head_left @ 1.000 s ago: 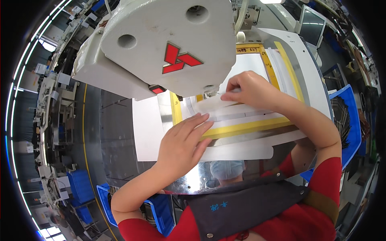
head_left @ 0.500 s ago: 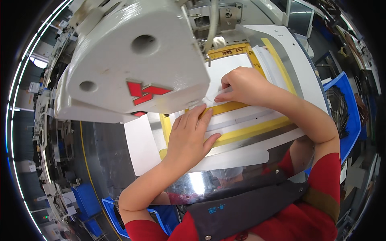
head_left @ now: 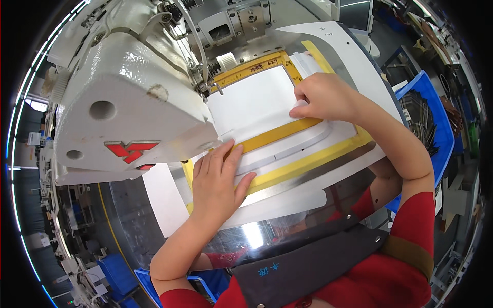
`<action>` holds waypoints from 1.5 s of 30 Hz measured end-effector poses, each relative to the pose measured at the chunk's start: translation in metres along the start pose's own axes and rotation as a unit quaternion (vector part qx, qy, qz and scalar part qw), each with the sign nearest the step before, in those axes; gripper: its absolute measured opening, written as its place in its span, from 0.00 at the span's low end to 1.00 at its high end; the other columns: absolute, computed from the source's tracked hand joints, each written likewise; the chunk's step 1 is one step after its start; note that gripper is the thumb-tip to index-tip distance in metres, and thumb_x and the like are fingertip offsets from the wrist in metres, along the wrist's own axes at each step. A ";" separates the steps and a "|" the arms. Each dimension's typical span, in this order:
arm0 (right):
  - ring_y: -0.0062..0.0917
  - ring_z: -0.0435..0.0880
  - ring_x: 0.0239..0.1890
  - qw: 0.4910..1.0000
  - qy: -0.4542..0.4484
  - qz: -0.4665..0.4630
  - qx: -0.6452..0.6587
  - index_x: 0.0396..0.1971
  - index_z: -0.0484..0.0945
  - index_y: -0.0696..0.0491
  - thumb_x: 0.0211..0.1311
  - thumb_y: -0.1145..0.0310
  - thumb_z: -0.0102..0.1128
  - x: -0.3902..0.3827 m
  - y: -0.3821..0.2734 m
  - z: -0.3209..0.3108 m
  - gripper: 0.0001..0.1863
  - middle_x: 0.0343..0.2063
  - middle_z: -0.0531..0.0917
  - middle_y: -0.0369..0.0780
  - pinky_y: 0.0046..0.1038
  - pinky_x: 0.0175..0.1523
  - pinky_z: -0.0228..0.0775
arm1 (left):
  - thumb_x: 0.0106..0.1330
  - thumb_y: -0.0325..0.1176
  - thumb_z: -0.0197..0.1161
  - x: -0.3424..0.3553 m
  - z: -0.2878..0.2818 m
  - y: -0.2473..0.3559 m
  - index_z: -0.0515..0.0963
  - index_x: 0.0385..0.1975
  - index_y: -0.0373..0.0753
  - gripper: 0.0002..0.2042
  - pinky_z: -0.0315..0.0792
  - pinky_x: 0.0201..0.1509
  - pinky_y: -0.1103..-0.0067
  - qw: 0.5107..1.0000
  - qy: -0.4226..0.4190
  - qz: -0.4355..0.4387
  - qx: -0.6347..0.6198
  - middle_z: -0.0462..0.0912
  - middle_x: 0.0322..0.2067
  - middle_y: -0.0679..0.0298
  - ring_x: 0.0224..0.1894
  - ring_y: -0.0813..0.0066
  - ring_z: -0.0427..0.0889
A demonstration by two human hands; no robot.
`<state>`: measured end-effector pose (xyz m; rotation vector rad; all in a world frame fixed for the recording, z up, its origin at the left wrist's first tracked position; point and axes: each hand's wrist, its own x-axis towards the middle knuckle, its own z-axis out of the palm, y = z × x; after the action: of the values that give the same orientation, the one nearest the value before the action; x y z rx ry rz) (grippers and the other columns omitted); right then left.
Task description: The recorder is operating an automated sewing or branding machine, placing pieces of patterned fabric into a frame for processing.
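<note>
Next to that big white sewing machine [head_left: 159, 120], your white sheet [head_left: 251, 100] lies over the yellow frame [head_left: 282, 134], near right corner pinched in your right hand [head_left: 326, 97]; your left hand [head_left: 215, 179] looks pretty loose, fingers stretched toward the frame's near left end.

Your left hand [head_left: 213, 185]: palm-down, fingers [head_left: 219, 154] pointing far, thumb [head_left: 245, 186] spread.
Your right hand [head_left: 327, 96]: farther, fingers curled toward thumb.
Right elbow [head_left: 418, 173]: bent.
</note>
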<state>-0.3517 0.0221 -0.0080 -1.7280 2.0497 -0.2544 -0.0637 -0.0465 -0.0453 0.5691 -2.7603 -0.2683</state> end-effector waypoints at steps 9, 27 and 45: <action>0.34 0.80 0.28 0.978 0.114 -0.085 -0.155 0.25 0.77 0.55 0.53 0.61 0.70 0.014 -0.010 -0.004 0.14 0.23 0.79 0.41 0.32 0.37 0.71 | 0.56 0.44 0.69 0.003 -0.001 0.001 0.73 0.55 0.38 0.28 0.63 0.62 0.65 0.999 0.007 0.018 0.032 0.73 0.55 0.57 0.56 0.58 0.73; 0.30 0.84 0.40 0.908 -0.020 -0.289 0.303 0.40 0.83 0.58 0.60 0.69 0.62 0.085 -0.067 0.050 0.11 0.36 0.86 0.42 0.27 0.49 0.74 | 0.54 0.40 0.69 0.003 0.003 0.000 0.73 0.55 0.39 0.27 0.61 0.65 0.65 0.999 0.024 0.026 0.042 0.75 0.55 0.59 0.56 0.61 0.74; 0.35 0.77 0.41 0.981 -0.026 -0.157 0.110 0.33 0.78 0.56 0.63 0.69 0.58 -0.064 -0.017 0.011 0.06 0.32 0.79 0.42 0.32 0.49 0.68 | 0.55 0.39 0.69 -0.002 0.006 -0.002 0.73 0.55 0.39 0.27 0.61 0.65 0.65 0.997 0.047 0.022 0.055 0.74 0.55 0.59 0.56 0.61 0.74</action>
<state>-0.3241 0.0825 0.0032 -1.8872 1.6366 -0.5071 -0.0635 -0.0465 -0.0520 0.5326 -2.7050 -0.0783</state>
